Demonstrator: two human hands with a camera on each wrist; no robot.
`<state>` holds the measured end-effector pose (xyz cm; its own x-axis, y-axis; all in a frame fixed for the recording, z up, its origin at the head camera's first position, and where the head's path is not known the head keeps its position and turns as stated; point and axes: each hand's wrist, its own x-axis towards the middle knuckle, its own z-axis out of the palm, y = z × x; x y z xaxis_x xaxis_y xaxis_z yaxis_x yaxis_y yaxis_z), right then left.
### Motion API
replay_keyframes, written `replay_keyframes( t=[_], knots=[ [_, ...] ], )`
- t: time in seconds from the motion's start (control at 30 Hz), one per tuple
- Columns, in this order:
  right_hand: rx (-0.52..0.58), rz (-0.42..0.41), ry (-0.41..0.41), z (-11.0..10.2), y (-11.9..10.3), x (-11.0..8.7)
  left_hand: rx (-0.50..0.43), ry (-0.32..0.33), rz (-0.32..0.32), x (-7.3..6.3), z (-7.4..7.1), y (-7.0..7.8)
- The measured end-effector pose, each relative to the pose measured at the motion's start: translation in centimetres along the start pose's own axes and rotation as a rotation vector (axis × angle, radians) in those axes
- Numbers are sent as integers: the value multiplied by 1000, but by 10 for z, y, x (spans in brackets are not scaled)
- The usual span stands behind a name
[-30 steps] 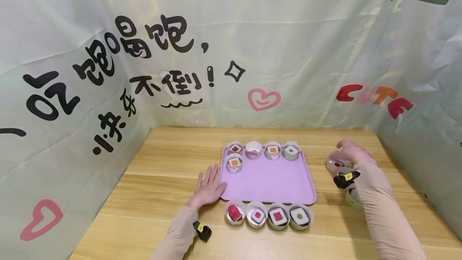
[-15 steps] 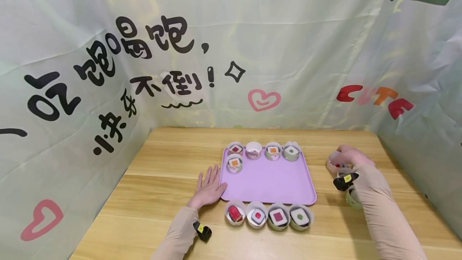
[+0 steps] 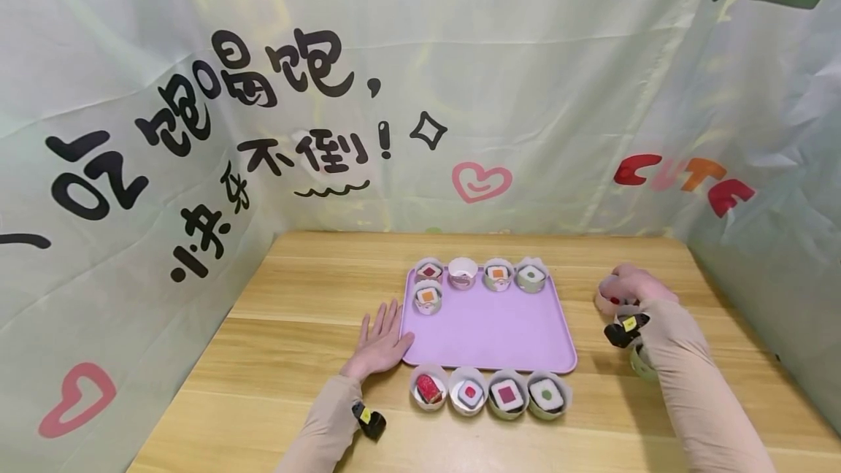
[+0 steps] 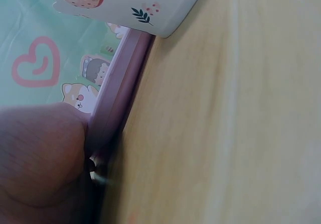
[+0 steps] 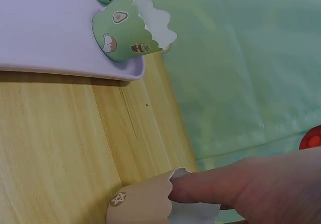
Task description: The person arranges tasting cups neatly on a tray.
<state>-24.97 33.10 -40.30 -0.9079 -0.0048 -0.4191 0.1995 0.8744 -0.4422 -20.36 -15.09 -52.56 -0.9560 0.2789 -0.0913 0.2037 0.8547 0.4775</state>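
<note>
My left hand (image 3: pixel 379 347) lies flat with fingers spread on the table, thumb touching the left edge of the purple tray (image 3: pixel 489 338). At the right, my right hand (image 3: pixel 640 285) reaches down to a beige-pink paper cup (image 3: pixel 603 303) holding a white piece with a red centre. In the right wrist view, a finger (image 5: pixel 198 186) dips past the scalloped rim of this paper cup (image 5: pixel 143 201). I cannot tell whether it pinches the piece or the cup. A green paper cup (image 3: pixel 644 362) stands partly hidden under the right wrist.
Along the tray's back stand several paper cups with toy sushi pieces, among them a green cup (image 3: pixel 531 276) and a pale cup (image 3: pixel 462 274). One orange-centred piece (image 3: pixel 428 297) sits in front of them. Before the tray is a row including a red piece (image 3: pixel 429 389).
My right hand has lowered, its fingers going from spread above the beige-pink cup to down inside its rim. The left hand has stayed still.
</note>
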Motion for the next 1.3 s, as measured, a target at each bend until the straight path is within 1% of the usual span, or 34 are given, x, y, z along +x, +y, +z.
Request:
replay_keyframes(
  t=[0.1,0.2,0.33,0.5,0.67,0.93,1.07,1.13,1.3],
  knots=[
    [21,-6,-3,2,0,3,-2,2,1,0,0,0],
    [17,-31,-7,3,2,8,5,3,0,0,0,0],
    [2,-85,-18,3,4,15,10,2,1,0,1,0],
    [27,-126,-28,4,5,21,8,4,3,0,0,-1],
    [24,-141,-43,4,4,23,13,1,1,0,0,0],
    [22,-131,-63,4,0,25,15,3,2,1,1,-1],
    [28,-133,-49,9,-3,26,18,3,3,2,1,-1],
    [15,-134,-30,10,-4,25,19,-1,2,2,1,-1],
    [-33,-168,8,12,-6,25,18,-2,3,1,1,-1]
  ],
)
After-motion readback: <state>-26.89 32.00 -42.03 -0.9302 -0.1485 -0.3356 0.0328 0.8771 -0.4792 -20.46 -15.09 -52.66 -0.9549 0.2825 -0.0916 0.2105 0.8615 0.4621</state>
